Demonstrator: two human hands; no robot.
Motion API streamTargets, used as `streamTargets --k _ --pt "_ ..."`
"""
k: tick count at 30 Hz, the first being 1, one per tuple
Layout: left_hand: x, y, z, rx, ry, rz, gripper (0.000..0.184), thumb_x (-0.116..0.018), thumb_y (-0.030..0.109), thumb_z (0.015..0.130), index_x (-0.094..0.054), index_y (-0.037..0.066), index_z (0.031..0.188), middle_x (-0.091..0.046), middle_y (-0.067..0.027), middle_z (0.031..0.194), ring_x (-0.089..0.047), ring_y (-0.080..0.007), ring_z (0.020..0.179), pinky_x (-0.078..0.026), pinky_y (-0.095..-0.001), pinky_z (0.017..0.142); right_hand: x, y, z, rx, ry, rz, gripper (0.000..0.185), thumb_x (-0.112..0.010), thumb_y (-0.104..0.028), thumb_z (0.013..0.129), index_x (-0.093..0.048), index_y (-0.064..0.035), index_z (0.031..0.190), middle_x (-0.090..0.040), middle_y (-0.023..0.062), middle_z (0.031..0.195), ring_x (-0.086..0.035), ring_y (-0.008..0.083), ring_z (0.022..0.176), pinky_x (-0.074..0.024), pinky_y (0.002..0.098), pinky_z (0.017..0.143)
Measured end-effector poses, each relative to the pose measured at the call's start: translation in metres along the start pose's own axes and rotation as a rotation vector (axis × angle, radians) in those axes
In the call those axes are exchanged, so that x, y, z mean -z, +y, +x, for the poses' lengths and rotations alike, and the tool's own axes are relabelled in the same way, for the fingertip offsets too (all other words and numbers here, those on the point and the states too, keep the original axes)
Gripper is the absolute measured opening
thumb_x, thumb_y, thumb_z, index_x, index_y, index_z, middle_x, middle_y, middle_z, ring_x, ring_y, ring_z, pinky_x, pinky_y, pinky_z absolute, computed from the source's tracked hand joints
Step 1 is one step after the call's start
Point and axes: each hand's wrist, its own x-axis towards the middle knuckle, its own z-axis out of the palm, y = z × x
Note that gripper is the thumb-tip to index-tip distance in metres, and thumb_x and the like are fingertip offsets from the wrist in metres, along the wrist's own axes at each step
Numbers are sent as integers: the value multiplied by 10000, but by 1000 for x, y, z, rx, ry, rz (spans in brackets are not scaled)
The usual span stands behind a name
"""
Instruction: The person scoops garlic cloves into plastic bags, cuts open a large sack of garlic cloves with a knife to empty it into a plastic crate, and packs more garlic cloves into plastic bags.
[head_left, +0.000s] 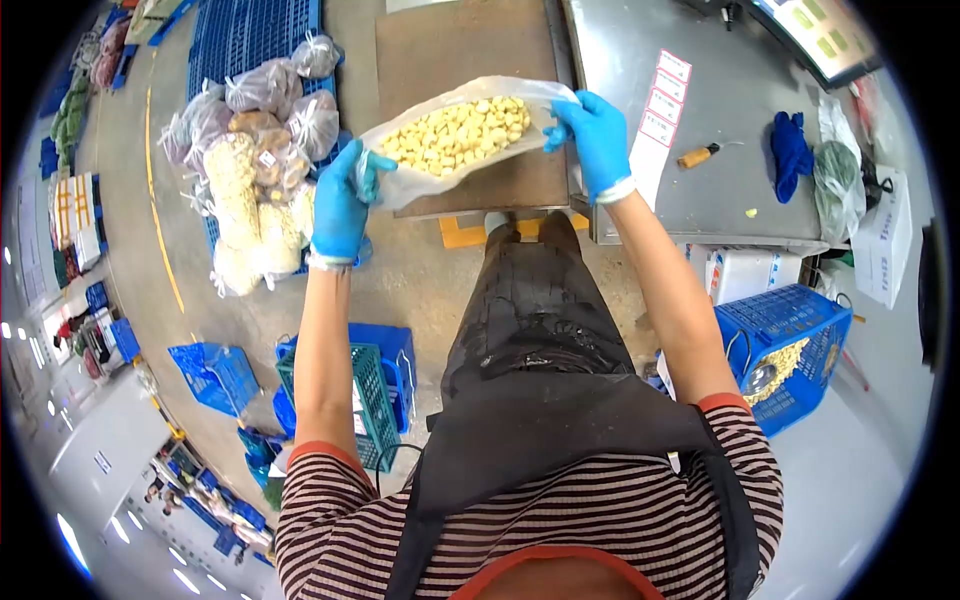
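A clear plastic bag [455,137] full of pale yellow chunks is stretched between my hands, above a brown board-like surface [450,50]. My left hand [343,200], in a blue glove, has its fingers closed on the bag's left end. At the bag's right end, my right hand [593,140], also in a blue glove, grips the plastic between thumb and fingers. The bag lies wide and nearly level, with its contents spread along its middle.
Filled bags [240,190] are piled on a blue pallet [240,45] at left. On the steel table [720,200] at right are a label strip [665,100], a yellow-handled tool [697,156] and a blue cloth [789,155]. A blue crate [790,310] holds yellow pieces below.
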Motion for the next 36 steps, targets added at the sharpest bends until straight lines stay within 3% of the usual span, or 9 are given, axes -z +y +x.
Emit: streamTargets --k 7,9,11,15,19,21,24,28,36 --pt "39 -46 84 149 -73 -219 398 -453 275 1005 -687 -30 901 -543 8 616 -435 -89 571 -337 -219 565 -20 47 84 -91 -76 -353 211 -625 -159 876 -584 26 783 -636 126 682 -625 189 583 -523 313 633" --pt "36 -50 85 114 12 -227 388 -446 266 1008 -673 -43 945 -510 11 608 -421 -86 577 -339 -222 574 -26 44 84 448 134 -981 347 -661 -328 852 -652 -18 1008 -673 162 991 -660 294 878 -522 388 751" --pt "38 -47 86 127 -59 -238 377 -447 257 1008 -665 -47 961 -507 6 613 -412 -84 579 -342 -226 578 -59 0 67 934 188 -1106 384 -650 -345 849 -652 -62 1108 -658 154 1093 -659 314 943 -516 396 829" --pt "26 -41 87 157 82 -318 358 -453 249 1009 -660 -40 964 -538 -13 640 -407 -85 582 -351 -236 583 -107 71 61 358 -692 -977 318 -532 -181 886 -646 -89 1167 -647 165 1139 -644 343 970 -493 430 902" --pt "33 -46 91 134 57 -368 254 -495 207 995 -641 8 935 -669 -70 826 -503 -79 628 -419 -208 623 -121 184 139 780 -590 -1246 400 -564 -56 811 -633 -123 1199 -564 96 1329 -565 312 1157 -468 425 961" --pt "37 -46 92 117 -7 -378 246 -490 195 1000 -632 5 934 -660 -71 816 -527 -80 646 -431 -197 637 -110 212 163 740 -765 -1335 378 -584 -95 809 -659 -158 1174 -611 108 1246 -596 311 1092 -486 432 908" --pt "43 -49 97 91 -104 -427 258 -471 200 1010 -621 -2 951 -658 -79 816 -522 -81 643 -431 -205 633 -124 162 165 210 -748 -1495 351 -609 -154 808 -680 -190 1150 -654 118 1121 -625 307 992 -499 443 842" --pt "43 -50 101 68 -136 -414 274 -451 200 1018 -613 -15 970 -656 -91 811 -514 -88 627 -430 -218 619 -130 199 169 595 -421 -1117 242 -609 -179 804 -704 -141 1023 -677 132 971 -637 307 893 -509 441 792" --pt "45 -50 103 129 16 -372 328 -460 220 1015 -639 -52 970 -668 -109 798 -503 -107 596 -435 -224 622 -141 220 186 482 -564 -1276 266 -668 -229 828 -707 -87 1050 -691 158 953 -662 292 879 -528 405 777"
